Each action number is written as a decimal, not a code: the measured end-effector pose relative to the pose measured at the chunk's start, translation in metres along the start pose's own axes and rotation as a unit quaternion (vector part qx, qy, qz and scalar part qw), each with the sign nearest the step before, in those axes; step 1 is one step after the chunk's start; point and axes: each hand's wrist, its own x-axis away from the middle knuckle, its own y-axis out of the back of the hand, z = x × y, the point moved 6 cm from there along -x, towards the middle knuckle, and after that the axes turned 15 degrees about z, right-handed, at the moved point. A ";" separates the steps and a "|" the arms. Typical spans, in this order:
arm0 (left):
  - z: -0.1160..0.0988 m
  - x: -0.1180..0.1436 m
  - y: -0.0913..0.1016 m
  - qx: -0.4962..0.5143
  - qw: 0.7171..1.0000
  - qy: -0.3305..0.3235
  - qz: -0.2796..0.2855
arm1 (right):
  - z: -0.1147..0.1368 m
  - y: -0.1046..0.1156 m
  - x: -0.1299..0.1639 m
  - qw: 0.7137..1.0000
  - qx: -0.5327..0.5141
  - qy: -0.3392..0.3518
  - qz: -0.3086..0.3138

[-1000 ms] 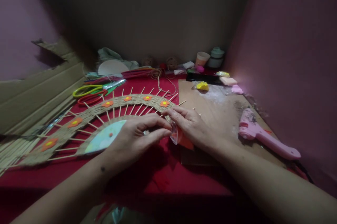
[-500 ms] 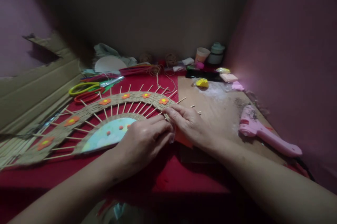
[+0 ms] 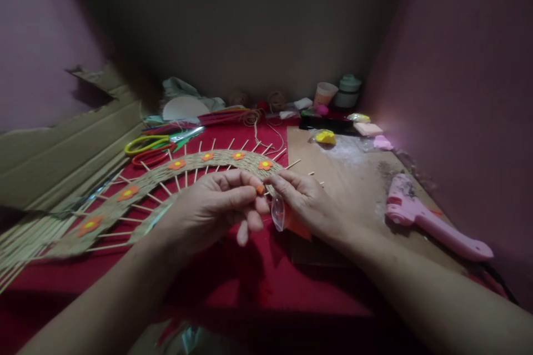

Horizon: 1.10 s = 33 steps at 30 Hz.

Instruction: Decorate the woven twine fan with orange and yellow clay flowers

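Between thumb and forefinger, my left hand point(image 3: 225, 196) pinches a small lump of orange clay point(image 3: 260, 189). Close beside it, my right hand point(image 3: 306, 196) is closed on a clear plastic bag point(image 3: 278, 211) with orange clay point(image 3: 297, 225) inside; part of the bag is hidden under the palm. Behind both hands lies a woven arch point(image 3: 189, 163) on thin sticks, decorated with several orange flowers with yellow centres. My left hand and forearm cover most of the inner half-round panel point(image 3: 160, 216).
Scissors point(image 3: 152, 146) lie behind the arch at left. A brown board point(image 3: 345, 171) carries yellow clay point(image 3: 325, 137) and a pink glue gun point(image 3: 433, 227). A paper cup point(image 3: 325, 94), a lidded jar point(image 3: 347, 91) and twine point(image 3: 252, 116) stand along the back. Cardboard point(image 3: 83, 127) leans at left.
My left hand has drawn back from the bag and turned, bringing the orange lump into sight. The bag's clear edge now shows beside my right hand. The whole view has shifted slightly.
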 end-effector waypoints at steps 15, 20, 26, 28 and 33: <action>-0.002 0.003 0.005 -0.009 0.999 -0.018 -0.035 | -0.002 -0.001 -0.002 1.000 0.015 0.008 0.003; -0.005 0.002 -0.004 0.028 0.999 -0.031 0.015 | 0.001 -0.002 -0.002 1.000 -0.004 0.006 0.014; -0.003 0.001 -0.006 0.013 0.999 -0.020 0.034 | 0.002 -0.001 0.000 1.000 0.002 0.007 0.018; -0.003 0.003 -0.004 0.000 1.000 -0.008 0.027 | 0.002 0.000 0.000 1.000 0.011 0.007 0.011; -0.025 0.026 0.007 -0.108 0.989 -0.009 -0.104 | -0.004 0.003 -0.001 1.000 0.003 -0.007 -0.004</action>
